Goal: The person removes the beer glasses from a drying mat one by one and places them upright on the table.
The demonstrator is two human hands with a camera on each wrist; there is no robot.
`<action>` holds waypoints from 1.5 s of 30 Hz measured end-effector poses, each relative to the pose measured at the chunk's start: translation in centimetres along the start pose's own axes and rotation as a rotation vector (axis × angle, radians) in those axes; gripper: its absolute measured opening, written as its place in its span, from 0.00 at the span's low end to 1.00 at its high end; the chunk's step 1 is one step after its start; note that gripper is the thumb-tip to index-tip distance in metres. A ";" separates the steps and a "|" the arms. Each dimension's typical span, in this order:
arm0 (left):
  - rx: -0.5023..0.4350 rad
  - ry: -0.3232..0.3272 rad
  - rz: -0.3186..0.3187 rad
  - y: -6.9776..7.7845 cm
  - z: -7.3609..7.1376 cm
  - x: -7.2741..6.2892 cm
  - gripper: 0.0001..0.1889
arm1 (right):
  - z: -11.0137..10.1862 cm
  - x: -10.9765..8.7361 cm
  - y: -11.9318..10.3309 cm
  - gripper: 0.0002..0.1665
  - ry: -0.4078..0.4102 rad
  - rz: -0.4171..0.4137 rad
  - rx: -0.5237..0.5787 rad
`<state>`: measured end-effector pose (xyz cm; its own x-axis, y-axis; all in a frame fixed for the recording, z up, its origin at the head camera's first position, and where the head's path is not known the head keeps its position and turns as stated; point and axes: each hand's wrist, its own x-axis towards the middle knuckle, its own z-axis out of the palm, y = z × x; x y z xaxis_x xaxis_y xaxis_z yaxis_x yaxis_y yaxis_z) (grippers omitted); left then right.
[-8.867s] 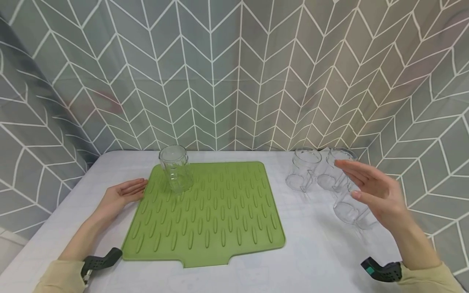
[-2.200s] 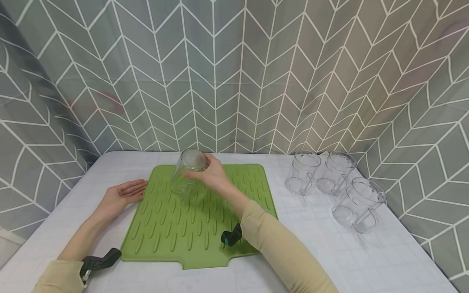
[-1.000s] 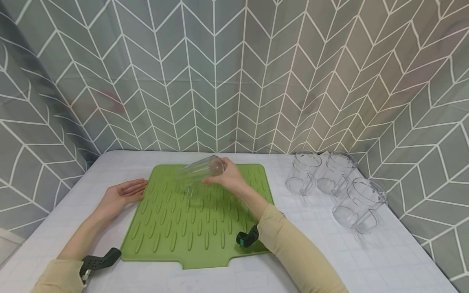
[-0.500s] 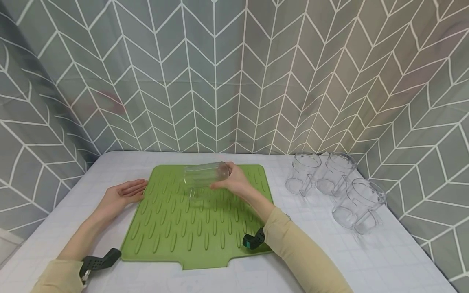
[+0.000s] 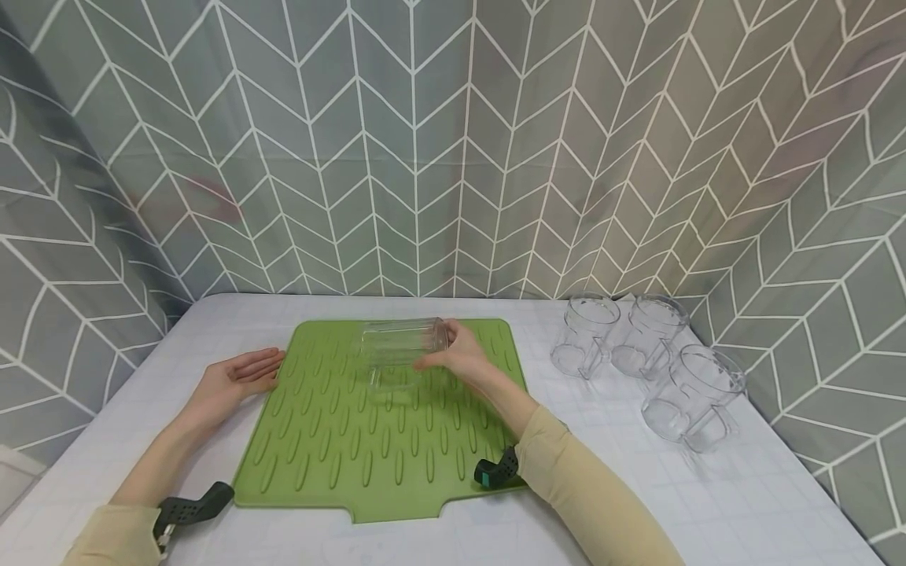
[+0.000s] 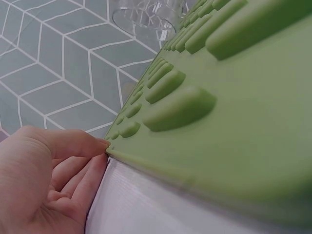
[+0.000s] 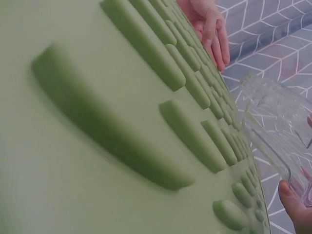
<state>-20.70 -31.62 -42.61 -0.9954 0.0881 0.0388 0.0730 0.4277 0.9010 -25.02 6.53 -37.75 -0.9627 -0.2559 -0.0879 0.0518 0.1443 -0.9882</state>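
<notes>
My right hand (image 5: 460, 354) grips a clear glass mug (image 5: 399, 338) around one end. The mug lies on its side over the back of the green ridged mat (image 5: 396, 472), its handle turned towards me. Whether it touches the mat I cannot tell. In the right wrist view, the mug (image 7: 278, 107) is at the right edge with my right thumb (image 7: 292, 202) against it. My left hand (image 5: 237, 377) rests on the table, straight fingers at the mat's left edge. In the left wrist view, the left hand (image 6: 53, 170) touches the edge of the mat (image 6: 243, 126).
Three more clear glass mugs stand upright with handles at the right of the white table (image 5: 580, 440): one at back left (image 5: 583, 334), one beside it (image 5: 647, 334), one nearer me (image 5: 690, 397). A patterned curtain (image 5: 453, 157) closes off the back and sides.
The right hand moved from near the right-hand mugs to the mug standing on the mat, took hold of it and tipped it sideways, drifting slightly right. The left hand stayed put.
</notes>
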 end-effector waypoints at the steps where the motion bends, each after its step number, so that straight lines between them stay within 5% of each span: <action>1: -0.002 0.001 0.001 0.0 0.0 0.0 0.38 | -0.1 -0.1 0.0 0.59 -0.006 -0.004 0.028; 7: 0.001 0.003 0.001 -0.1 0.1 0.1 0.38 | -0.7 -0.5 0.0 0.50 -0.044 -0.027 0.128; 18: -0.010 -0.012 -0.002 -0.1 0.0 -0.1 0.38 | -1.5 -1.9 0.1 0.61 -0.075 0.007 0.127; 45: 0.006 -0.016 0.008 0.1 0.0 -0.1 0.38 | -3.1 -3.9 0.4 0.55 -0.136 -0.021 0.254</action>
<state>-20.59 -31.61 -42.55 -0.9936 0.1060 0.0387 0.0811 0.4326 0.8979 -22.12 10.51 -37.38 -0.9206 -0.3848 -0.0660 0.1136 -0.1022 -0.9883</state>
